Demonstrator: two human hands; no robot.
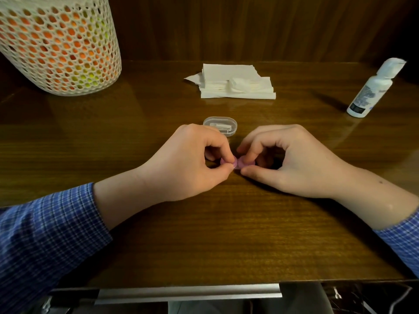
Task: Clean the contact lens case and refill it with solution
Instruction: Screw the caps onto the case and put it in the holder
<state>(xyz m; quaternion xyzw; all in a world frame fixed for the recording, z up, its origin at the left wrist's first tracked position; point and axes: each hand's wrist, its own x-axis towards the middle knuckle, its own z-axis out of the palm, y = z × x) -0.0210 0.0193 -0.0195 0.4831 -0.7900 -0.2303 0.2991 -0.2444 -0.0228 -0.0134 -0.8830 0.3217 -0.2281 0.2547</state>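
Nearest, on the brown wooden worktop (226, 234), the left hand (188, 162) and right hand (292, 159) meet over a small pink lens case (306, 164), each grip pinching one end between thumb and curled fingertips, so that most of the case is hidden. Just behind the hands lies a clear plastic box (220, 126). Farther back sit a stack of white tissues (233, 83), a white solution bottle (374, 87) at far right, and a white mesh basket (59, 44) at far left.
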